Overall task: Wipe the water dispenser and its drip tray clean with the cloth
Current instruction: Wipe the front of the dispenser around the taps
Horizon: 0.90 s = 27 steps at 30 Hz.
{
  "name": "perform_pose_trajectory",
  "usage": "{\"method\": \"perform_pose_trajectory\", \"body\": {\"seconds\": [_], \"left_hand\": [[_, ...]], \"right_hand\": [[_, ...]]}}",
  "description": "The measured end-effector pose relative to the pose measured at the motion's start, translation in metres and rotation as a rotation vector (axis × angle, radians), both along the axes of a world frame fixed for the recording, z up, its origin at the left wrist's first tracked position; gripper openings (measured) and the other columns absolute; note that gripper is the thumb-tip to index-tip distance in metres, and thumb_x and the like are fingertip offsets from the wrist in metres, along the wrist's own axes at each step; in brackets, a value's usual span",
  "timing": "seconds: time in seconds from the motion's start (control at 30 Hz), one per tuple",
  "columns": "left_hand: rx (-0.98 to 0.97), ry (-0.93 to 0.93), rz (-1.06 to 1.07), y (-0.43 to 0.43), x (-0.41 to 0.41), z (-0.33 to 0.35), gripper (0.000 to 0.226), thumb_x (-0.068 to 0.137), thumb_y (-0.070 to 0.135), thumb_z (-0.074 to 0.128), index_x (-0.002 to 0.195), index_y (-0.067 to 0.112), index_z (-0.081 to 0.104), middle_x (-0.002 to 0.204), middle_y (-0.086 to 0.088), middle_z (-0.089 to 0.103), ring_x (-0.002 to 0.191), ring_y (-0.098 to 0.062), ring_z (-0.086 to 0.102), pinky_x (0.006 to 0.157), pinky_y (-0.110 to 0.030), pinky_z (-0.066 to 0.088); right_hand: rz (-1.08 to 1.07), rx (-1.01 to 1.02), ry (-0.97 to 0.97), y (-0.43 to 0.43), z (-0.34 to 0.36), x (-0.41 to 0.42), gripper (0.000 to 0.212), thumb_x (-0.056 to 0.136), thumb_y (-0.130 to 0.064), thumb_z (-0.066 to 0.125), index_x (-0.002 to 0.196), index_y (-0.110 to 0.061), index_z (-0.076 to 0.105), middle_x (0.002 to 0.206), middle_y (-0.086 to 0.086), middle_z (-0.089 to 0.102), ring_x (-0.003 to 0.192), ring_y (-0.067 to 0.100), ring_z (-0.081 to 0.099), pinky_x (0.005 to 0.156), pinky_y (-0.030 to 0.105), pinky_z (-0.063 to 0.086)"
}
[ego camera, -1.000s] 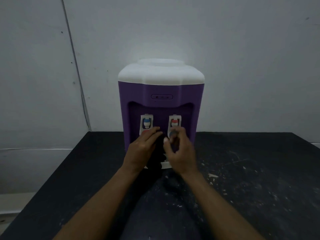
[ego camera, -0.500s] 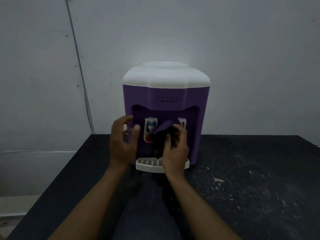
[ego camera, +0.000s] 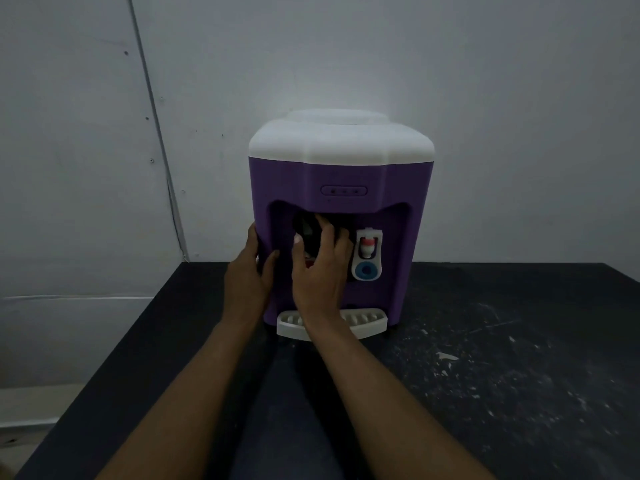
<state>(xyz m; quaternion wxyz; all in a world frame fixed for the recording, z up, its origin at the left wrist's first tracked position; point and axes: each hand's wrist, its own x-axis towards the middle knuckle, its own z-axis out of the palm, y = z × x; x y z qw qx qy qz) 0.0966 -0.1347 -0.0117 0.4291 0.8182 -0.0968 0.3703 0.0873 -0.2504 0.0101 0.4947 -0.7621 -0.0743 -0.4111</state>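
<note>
A purple water dispenser (ego camera: 341, 174) with a white top stands at the back of a black table, its white drip tray (ego camera: 367, 322) at the foot. My right hand (ego camera: 320, 268) grips a dark cloth (ego camera: 306, 226) and holds it in the tap recess, over the left tap, which is hidden. The right tap (ego camera: 367, 252) with its red and blue parts stays in sight. My left hand (ego camera: 247, 275) holds the dispenser's left front edge, thumb on the front and fingers round the side.
The black table (ego camera: 485, 375) carries white scuffs and flecks to the right of the dispenser. A grey wall rises close behind. The table's left edge drops off toward a pale floor (ego camera: 31, 403).
My right hand has carried the cloth up and left into the recess over the left tap. My left hand has moved onto the dispenser's left edge. The camera has come closer.
</note>
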Motion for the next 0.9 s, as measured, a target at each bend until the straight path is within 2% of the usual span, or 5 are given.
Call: {"method": "perform_pose_trajectory", "body": {"seconds": [0.23,0.37,0.5,0.73,0.9], "left_hand": [[0.000,0.008,0.026,0.001,0.003,-0.004,0.061,0.103,0.025,0.057,0.157,0.021,0.030,0.124,0.003,0.064,0.100,-0.009,0.064,0.089,-0.023,0.051],[0.047,-0.012,0.037,0.003,0.001,-0.002,0.058,0.102,0.025,0.058,0.155,0.018,0.034,0.117,-0.001,0.067,0.095,-0.011,0.064,0.085,-0.027,0.055],[0.051,0.000,0.047,0.003,0.001,-0.002,0.058,0.102,0.026,0.057,0.154,0.016,0.034,0.117,-0.006,0.068,0.094,-0.014,0.065,0.083,-0.027,0.055],[0.037,0.006,0.058,0.003,0.005,-0.007,0.059,0.103,0.027,0.056,0.156,0.020,0.031,0.116,-0.002,0.067,0.087,-0.006,0.060,0.074,-0.012,0.046],[0.071,-0.038,0.058,0.006,0.004,-0.006,0.061,0.103,0.027,0.058,0.157,0.018,0.032,0.117,-0.003,0.068,0.089,-0.006,0.062,0.079,-0.021,0.052]], "right_hand": [[-0.090,-0.454,-0.022,-0.034,0.015,0.005,0.039,0.104,-0.036,0.045,0.137,-0.025,0.062,0.133,0.009,0.055,0.117,0.025,0.051,0.088,0.038,0.052],[-0.025,-0.232,0.087,-0.037,0.015,-0.001,0.033,0.110,-0.037,0.041,0.123,-0.014,0.061,0.131,0.007,0.055,0.108,0.020,0.057,0.084,0.037,0.055],[0.047,-0.002,0.240,-0.019,0.014,-0.006,0.042,0.111,-0.039,0.035,0.140,-0.012,0.050,0.150,0.009,0.042,0.130,0.023,0.050,0.106,0.040,0.048],[0.013,-0.252,0.034,-0.025,0.011,0.002,0.038,0.107,-0.019,0.047,0.144,-0.021,0.055,0.137,0.009,0.049,0.122,0.020,0.045,0.097,0.021,0.035],[0.077,-0.025,0.101,-0.018,-0.018,0.002,0.044,0.113,-0.027,0.034,0.157,-0.020,0.035,0.156,0.005,0.033,0.130,-0.003,0.029,0.106,0.021,0.032]]}}
